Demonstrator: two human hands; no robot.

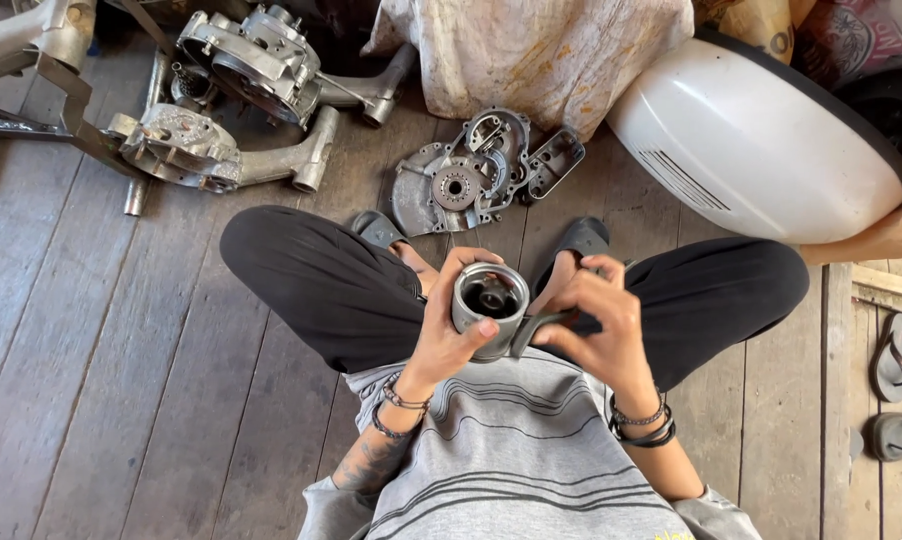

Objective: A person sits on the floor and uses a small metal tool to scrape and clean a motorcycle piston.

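I sit cross-legged on a wooden plank floor. My left hand (pixel 449 335) is wrapped around a round metal piston (pixel 490 298), hollow side facing up at me. My right hand (pixel 598 315) pinches a thin dark strip (pixel 537 328) that lies against the piston's side, fingers curled on it. Both hands hover over my lap, just above my grey striped shirt.
An engine case cover (pixel 474 176) lies on the floor ahead of my feet. Larger engine parts (pixel 236 95) and a metal frame sit at the far left. A white rounded body panel (pixel 761 150) is at the right, a stained cloth (pixel 541 55) behind, sandals (pixel 896 390) at far right.
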